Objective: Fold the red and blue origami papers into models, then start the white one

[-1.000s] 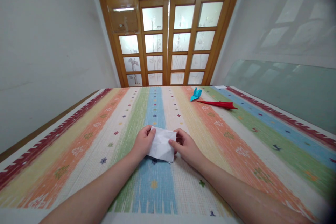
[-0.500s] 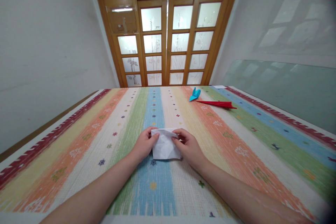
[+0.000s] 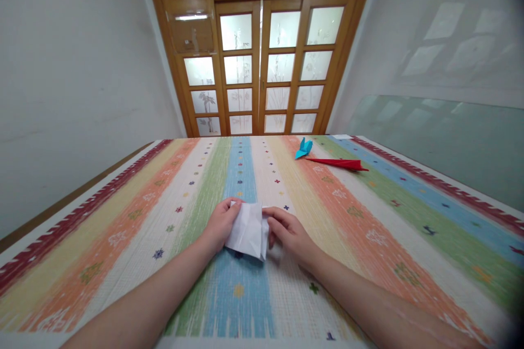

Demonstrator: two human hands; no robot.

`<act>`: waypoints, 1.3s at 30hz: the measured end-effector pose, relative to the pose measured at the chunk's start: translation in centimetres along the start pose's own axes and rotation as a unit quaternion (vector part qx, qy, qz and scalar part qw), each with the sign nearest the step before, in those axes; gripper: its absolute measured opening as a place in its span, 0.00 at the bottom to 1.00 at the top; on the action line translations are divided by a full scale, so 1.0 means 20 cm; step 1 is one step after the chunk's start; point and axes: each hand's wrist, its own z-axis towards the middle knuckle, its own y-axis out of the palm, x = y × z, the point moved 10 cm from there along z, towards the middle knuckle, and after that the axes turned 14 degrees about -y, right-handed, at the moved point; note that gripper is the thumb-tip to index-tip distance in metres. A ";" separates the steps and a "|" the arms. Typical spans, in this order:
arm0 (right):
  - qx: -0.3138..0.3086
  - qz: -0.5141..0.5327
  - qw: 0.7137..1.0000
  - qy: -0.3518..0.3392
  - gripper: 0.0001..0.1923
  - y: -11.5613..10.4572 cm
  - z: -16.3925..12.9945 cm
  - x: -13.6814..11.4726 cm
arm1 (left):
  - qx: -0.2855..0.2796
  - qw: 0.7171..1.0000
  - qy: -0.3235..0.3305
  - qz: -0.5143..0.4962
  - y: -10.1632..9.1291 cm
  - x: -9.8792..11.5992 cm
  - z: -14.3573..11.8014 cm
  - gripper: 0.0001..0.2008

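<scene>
Both hands on one white paper [image 3: 248,229], partly folded, sitting at the near centre of the table over the blue stripe of the striped cloth [image 3: 368,229]. Left hand [image 3: 221,223] grips the paper's left edge: fingers curled round the top left corner, thumb on the upper face. Right hand [image 3: 289,232] grips the right edge, thumb and fingertips pinched on the paper near its upper right corner, the other fingers curled under. Paper is lifted a little and tilted, its near lower corner hanging just above the cloth; creases show across its face. Both forearms come in from the bottom edge of the view and converge on the paper. Far side of the table, right of centre: a blue origami [image 3: 304,148] and, just beside it on its right, a red paper plane [image 3: 339,163] lying flat with its nose toward the blue one; can't tell if the two touch. Both are well apart from the hands. A small white scrap [image 3: 341,136] lies at the far edge of the cloth. Behind the table: a wooden door [image 3: 262,65] with frosted glass panes, plain walls on both sides, a glass sheet [image 3: 442,142] leaning on the right wall
</scene>
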 end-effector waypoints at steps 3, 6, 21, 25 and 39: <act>0.012 0.069 0.997 0.039 0.18 0.00 0.00 0.07 | 0.008 1.000 -0.005 -0.021 -0.02 -0.01 0.01 0.19; -0.011 0.079 0.996 0.032 0.17 0.03 0.01 0.06 | 0.008 1.000 -0.006 -0.024 -0.01 -0.01 0.01 0.20; 0.128 0.049 0.989 0.051 0.18 -0.11 0.02 0.09 | -0.009 0.996 0.061 0.057 0.03 0.04 -0.01 0.13; 0.200 0.070 0.975 0.062 0.20 -0.19 0.01 0.12 | -0.105 0.994 0.026 0.035 0.12 0.02 -0.04 0.19; 0.185 0.140 0.970 0.076 0.17 -0.15 0.00 0.11 | -0.130 0.990 -0.053 -0.033 0.13 -0.03 -0.03 0.26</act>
